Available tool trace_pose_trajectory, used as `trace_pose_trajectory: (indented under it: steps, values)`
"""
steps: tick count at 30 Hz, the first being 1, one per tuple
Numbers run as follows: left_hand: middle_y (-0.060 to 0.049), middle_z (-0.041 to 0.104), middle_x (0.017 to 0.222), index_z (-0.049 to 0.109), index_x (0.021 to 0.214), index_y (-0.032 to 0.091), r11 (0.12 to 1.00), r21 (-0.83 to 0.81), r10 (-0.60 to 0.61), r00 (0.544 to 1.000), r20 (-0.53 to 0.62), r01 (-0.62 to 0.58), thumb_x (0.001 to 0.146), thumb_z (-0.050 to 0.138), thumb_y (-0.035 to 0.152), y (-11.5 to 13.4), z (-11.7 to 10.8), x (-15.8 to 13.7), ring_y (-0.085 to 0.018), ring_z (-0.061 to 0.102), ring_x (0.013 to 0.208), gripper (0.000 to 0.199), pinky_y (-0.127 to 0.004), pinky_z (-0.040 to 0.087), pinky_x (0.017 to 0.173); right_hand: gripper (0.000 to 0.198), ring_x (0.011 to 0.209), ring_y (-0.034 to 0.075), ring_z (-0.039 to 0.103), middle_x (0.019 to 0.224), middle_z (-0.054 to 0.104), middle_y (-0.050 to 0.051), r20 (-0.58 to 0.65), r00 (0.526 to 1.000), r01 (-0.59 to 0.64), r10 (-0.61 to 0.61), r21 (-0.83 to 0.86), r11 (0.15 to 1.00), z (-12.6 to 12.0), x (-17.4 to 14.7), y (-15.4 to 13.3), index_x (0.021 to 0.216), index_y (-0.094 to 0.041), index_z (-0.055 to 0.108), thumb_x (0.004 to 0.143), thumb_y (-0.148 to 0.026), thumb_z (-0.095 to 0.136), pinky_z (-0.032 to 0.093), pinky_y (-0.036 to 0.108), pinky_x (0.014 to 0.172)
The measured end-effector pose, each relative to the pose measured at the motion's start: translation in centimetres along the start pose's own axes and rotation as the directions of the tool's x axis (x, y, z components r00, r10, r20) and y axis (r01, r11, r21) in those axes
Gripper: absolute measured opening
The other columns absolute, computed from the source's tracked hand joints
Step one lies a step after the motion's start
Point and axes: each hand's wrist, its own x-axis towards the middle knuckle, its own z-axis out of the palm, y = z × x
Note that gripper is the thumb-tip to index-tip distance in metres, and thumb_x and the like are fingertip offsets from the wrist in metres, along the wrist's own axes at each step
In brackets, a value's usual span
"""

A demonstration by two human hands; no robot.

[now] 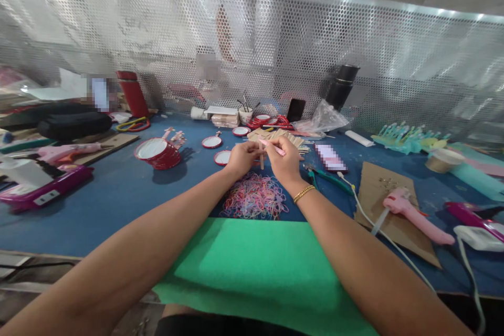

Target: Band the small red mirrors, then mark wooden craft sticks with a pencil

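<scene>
My left hand (241, 159) is closed around a small flat wooden stick (262, 160), which stands upright between my two hands. My right hand (286, 159) grips a slim pink pen-like tool (280, 150), its far end close to the stick's top. Just below my hands lies a loose heap of multicoloured rubber bands (254, 197). Behind them spreads a pile of flat wooden sticks (277, 135), partly hidden by my fingers. A round red-rimmed white piece (222, 158) lies beside my left hand.
A stack of red-rimmed pieces (157, 155) stands left on the blue table (118, 210). Right are a phone (329, 158), green-handled pliers (334, 180) and a pink glue gun (417, 215) on cardboard (368, 189). Green cloth (260, 252) covers the front; a perforated metal screen (177, 26) rises behind.
</scene>
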Motion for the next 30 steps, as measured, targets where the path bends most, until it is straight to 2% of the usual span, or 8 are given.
trace_pose_trajectory:
  steps: [8, 13, 17, 22, 30]
  values:
    - [-0.003, 0.067, 0.071, 0.062, 0.068, 0.016, 1.000, -0.019, -0.019, 1.000, 0.006, 0.019, 0.058, 0.083, 0.038, -0.32, -0.05, 0.18, -0.019, 0.066, 0.068, 0.031, -0.030, 0.055, 0.059, 0.013, 0.077, 0.021, 0.063, 0.078, 0.069, 0.002, -0.045, 0.999, -0.004, 0.004, -0.012, 1.000, 0.06, 0.04, 0.58, 0.079, -0.023, 0.064, 0.086, -0.032, 0.057, 0.048, 0.032, 0.074]
    - [-0.001, 0.065, 0.067, 0.064, 0.070, 0.016, 0.999, -0.035, -0.008, 1.000, 0.005, 0.008, 0.057, 0.084, 0.039, -0.10, 0.04, 0.03, -0.016, 0.063, 0.062, 0.033, -0.027, 0.053, 0.056, 0.015, 0.076, 0.020, 0.063, 0.076, 0.069, 0.001, -0.011, 1.000, 0.028, -0.028, -0.011, 1.000, 0.09, -0.05, 0.02, 0.077, -0.023, 0.064, 0.086, -0.033, 0.057, 0.047, 0.032, 0.074]
    - [-0.001, 0.066, 0.068, 0.065, 0.073, 0.016, 1.000, -0.020, -0.011, 1.000, 0.005, 0.011, 0.058, 0.083, 0.039, 0.13, 0.09, -0.09, -0.016, 0.063, 0.063, 0.032, -0.028, 0.053, 0.057, 0.015, 0.073, 0.019, 0.062, 0.075, 0.068, 0.001, 0.002, 1.000, 0.012, -0.012, -0.016, 1.000, 0.03, -0.03, 0.18, 0.077, -0.023, 0.064, 0.086, -0.032, 0.057, 0.046, 0.031, 0.071]
    - [-0.002, 0.067, 0.070, 0.064, 0.071, 0.017, 1.000, -0.001, -0.029, 1.000, 0.004, 0.029, 0.061, 0.082, 0.038, 0.31, 0.12, -0.20, -0.018, 0.066, 0.067, 0.030, -0.030, 0.054, 0.060, 0.013, 0.077, 0.020, 0.062, 0.077, 0.069, 0.002, -0.038, 0.999, -0.013, 0.013, -0.014, 1.000, -0.02, 0.02, 0.55, 0.079, -0.023, 0.064, 0.086, -0.031, 0.056, 0.047, 0.032, 0.073]
    - [-0.002, 0.068, 0.070, 0.067, 0.073, 0.016, 1.000, -0.006, -0.012, 1.000, -0.004, 0.012, 0.060, 0.083, 0.038, 0.15, 0.13, -0.11, -0.017, 0.065, 0.064, 0.030, -0.026, 0.052, 0.056, 0.016, 0.074, 0.020, 0.063, 0.075, 0.069, 0.001, -0.003, 1.000, 0.028, -0.028, -0.012, 1.000, 0.03, -0.16, -0.31, 0.076, -0.023, 0.063, 0.087, -0.033, 0.058, 0.047, 0.031, 0.071]
